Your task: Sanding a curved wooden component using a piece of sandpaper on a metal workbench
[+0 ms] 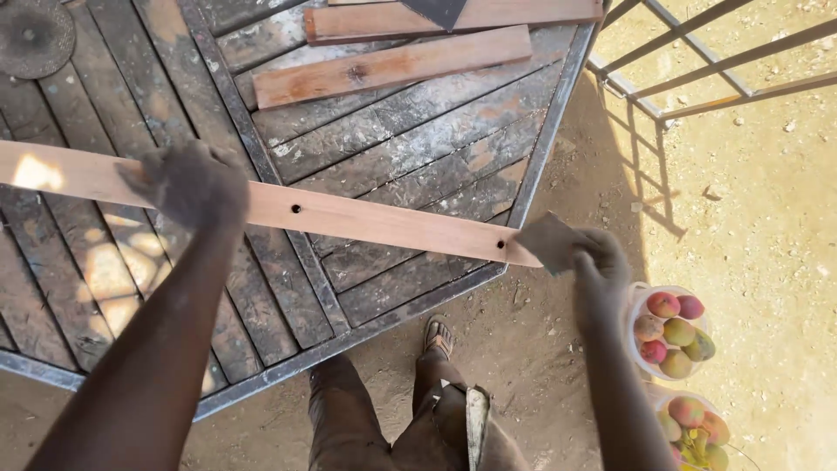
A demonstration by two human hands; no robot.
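Observation:
A long reddish wooden plank point(366, 220) with two small drilled holes lies across a worn wooden table point(418, 131), its right end jutting past the table's metal edge. My left hand point(190, 181) presses down on the plank near its left part. My right hand point(597, 262) holds a dark sheet of sandpaper point(547, 240) against the plank's right end.
Two shorter planks point(392, 65) lie at the table's far side, with a round dark disc point(33, 35) at the far left corner. Two white buckets of mangoes point(670, 330) stand on the sandy ground at right. A metal railing point(697, 61) is at upper right. My sandalled foot point(438, 334) is below the table edge.

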